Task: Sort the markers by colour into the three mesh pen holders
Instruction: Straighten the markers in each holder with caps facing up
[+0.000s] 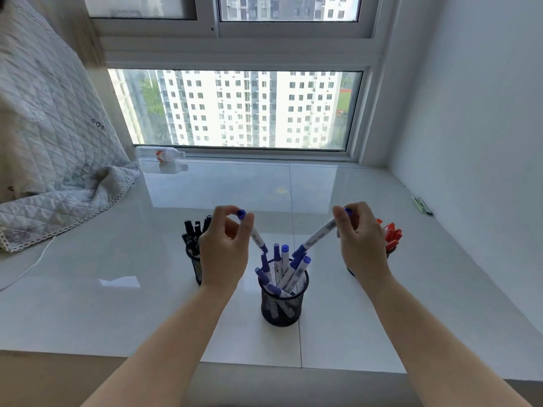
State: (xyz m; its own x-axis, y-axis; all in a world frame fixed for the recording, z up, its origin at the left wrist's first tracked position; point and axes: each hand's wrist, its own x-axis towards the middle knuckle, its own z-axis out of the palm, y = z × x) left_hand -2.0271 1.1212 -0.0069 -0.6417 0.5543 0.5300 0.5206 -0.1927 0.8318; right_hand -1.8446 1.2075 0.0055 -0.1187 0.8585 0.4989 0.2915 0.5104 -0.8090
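Both my forearms reach out over the middle mesh pen holder. My left hand and right hand each pinch a blue marker by its top, tips slanting down toward that holder's open mouth, just above it.

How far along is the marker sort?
Nearly done. Black markers fill the left holder, red markers the right one. The left hand and right hand each hold a blue marker above the middle holder; dropping those two in remains.
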